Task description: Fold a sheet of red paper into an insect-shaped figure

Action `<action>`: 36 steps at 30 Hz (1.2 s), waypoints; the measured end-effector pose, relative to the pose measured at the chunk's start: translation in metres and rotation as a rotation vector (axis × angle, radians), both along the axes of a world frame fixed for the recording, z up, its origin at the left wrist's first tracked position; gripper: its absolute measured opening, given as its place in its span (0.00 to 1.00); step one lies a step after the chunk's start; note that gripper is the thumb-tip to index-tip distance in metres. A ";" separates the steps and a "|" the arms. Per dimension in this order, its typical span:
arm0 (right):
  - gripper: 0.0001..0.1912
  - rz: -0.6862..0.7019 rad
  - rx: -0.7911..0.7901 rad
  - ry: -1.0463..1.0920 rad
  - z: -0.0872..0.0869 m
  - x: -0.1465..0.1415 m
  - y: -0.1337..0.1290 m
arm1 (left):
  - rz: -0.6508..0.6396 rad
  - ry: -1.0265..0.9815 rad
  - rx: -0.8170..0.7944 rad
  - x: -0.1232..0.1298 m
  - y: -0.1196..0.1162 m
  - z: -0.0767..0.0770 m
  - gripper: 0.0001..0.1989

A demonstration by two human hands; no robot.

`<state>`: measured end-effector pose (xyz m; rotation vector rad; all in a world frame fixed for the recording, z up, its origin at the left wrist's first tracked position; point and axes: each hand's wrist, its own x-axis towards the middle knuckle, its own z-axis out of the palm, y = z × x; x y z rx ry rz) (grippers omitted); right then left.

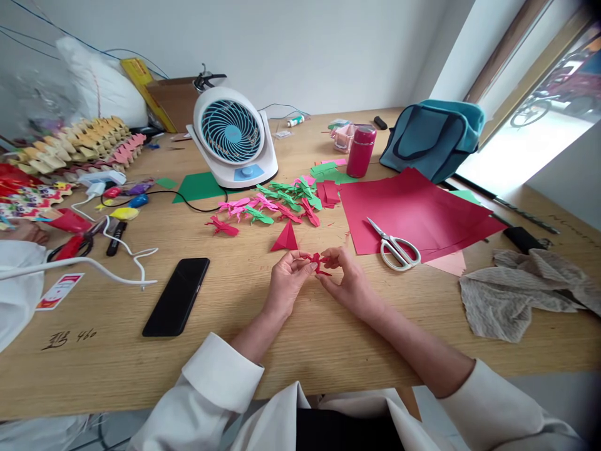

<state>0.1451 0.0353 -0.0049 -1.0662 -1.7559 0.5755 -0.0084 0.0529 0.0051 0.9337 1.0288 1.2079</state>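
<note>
A small folded red paper figure (318,264) with thin limbs is between my hands, just above the table's front part. My left hand (287,280) pinches its left side between thumb and fingers. On the other side, my right hand (351,285) has bent fingers at the figure's upper right edge, its thumb lower down; the exact contact is partly hidden. Just beyond my hands lies a red folded paper triangle (285,237). Behind it spreads a pile of similar folded figures in green (286,193), pink (235,205) and red (222,226).
White-handled scissors (398,252) rest partly on large red paper sheets (413,207) at right. A black phone (176,297) lies left. Further back stand a white fan (232,134), a red flask (361,151) and a teal bag (429,141). A crumpled cloth (521,291) lies far right.
</note>
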 end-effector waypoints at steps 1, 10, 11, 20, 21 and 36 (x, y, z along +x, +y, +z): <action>0.17 -0.010 0.023 -0.017 0.001 0.001 0.000 | -0.003 0.009 0.004 0.000 0.000 0.000 0.19; 0.15 0.028 0.118 -0.257 0.011 0.003 -0.004 | -0.016 0.104 0.053 -0.003 -0.001 -0.003 0.22; 0.14 0.029 0.124 -0.262 0.011 0.003 -0.004 | -0.023 0.114 0.060 -0.003 0.000 -0.003 0.21; 0.06 -0.018 0.158 -0.328 0.006 0.008 -0.001 | -0.148 0.246 0.164 -0.006 0.000 0.006 0.13; 0.06 -0.029 0.149 -0.331 0.007 0.009 -0.001 | -0.173 0.256 0.177 -0.007 0.000 0.007 0.14; 0.11 0.051 -0.357 0.198 0.006 0.010 0.009 | -0.199 0.347 0.293 -0.014 0.009 -0.003 0.08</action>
